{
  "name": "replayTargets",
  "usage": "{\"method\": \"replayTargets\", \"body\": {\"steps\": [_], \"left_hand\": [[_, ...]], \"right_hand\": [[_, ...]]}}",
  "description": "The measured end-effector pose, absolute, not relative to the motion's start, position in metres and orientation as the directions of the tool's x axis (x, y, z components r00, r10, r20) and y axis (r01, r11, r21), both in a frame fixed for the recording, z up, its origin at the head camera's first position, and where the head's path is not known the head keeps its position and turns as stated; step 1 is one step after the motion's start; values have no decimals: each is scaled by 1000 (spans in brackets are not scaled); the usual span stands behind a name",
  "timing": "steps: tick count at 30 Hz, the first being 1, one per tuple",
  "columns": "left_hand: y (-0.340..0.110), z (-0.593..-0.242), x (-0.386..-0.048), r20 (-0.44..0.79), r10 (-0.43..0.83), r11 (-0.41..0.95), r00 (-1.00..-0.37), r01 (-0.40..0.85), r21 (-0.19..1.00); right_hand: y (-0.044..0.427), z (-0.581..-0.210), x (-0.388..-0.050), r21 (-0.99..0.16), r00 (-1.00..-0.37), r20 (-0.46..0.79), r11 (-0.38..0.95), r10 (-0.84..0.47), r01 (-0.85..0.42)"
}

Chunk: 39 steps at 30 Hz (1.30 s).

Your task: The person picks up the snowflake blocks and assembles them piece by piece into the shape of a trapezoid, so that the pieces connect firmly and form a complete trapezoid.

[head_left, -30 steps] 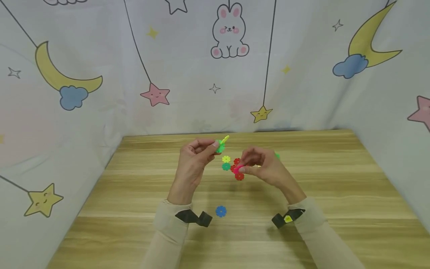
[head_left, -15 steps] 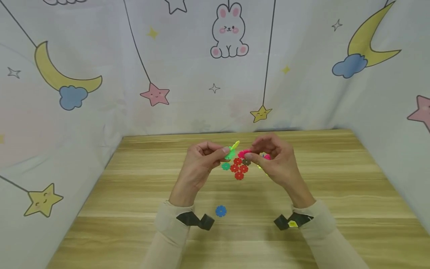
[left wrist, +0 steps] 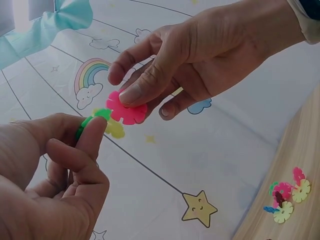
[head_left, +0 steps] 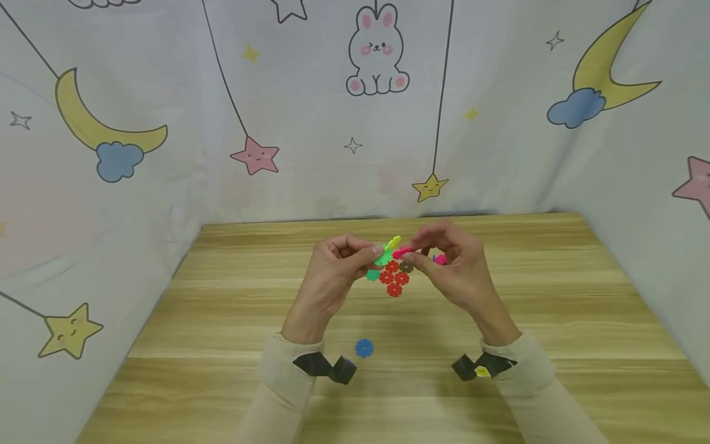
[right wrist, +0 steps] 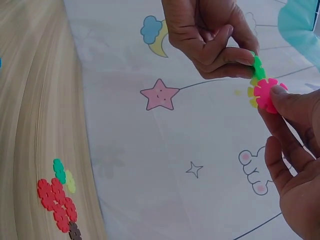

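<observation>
The left hand point(head_left: 338, 274) pinches a green notched disc point(head_left: 382, 255) between thumb and index finger. A yellow disc point(head_left: 393, 242) is joined to it at an angle. Facing it, the right hand point(head_left: 457, 265) pinches a pink disc point(head_left: 402, 253) by its edge. In the right wrist view the pink disc point(right wrist: 266, 94) overlaps the yellow one, just below the green disc point(right wrist: 258, 67); whether pink and yellow are joined, I cannot tell. Both hands are raised above the wooden table.
Several red discs point(head_left: 394, 289), a dark brown disc point(head_left: 407, 267) and a teal disc point(head_left: 373, 275) lie beneath the hands. A blue disc point(head_left: 364, 348) lies nearer the front. Partly behind the right hand are joined discs, one pink point(head_left: 440, 259). A printed cloth point(head_left: 310, 111) stands behind the table.
Both hands have lifted their discs; the left shifted right and the right hand raised the pink disc off the red ones. The pink disc now nearly meets the yellow one.
</observation>
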<state>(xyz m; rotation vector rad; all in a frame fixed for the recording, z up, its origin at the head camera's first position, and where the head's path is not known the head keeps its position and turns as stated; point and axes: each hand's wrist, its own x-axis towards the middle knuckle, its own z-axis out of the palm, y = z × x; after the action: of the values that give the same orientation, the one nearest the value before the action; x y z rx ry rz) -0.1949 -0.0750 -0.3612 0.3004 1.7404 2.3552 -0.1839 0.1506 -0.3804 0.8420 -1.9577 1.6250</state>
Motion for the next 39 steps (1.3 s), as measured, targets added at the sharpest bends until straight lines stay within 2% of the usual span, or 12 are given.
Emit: {"method": "replayTargets", "body": {"steps": [7, 15, 23, 33, 39], "left_hand": [[-74, -364, -196, 37, 264, -281, -964, -40, 959], [-63, -374, -195, 28, 231, -299, -973, -43, 953], [-52, -378, -194, 62, 243, -435, -968, -52, 899], [-54, -374, -192, 52, 199, -385, -979, -29, 922], [-50, -377, -190, 92, 157, -341, -983, 34, 939]], "right_hand": [[149, -381, -185, -671, -688, 704, 151, -179, -726], [147, -385, -184, -674, -677, 714, 89, -176, -734], [146, -384, -181, -681, -687, 722, 90, -81, -727], [137, -390, -183, -722, -723, 691, 52, -3, -690], [127, -397, -180, -736, -728, 677, 73, 108, -673]]}}
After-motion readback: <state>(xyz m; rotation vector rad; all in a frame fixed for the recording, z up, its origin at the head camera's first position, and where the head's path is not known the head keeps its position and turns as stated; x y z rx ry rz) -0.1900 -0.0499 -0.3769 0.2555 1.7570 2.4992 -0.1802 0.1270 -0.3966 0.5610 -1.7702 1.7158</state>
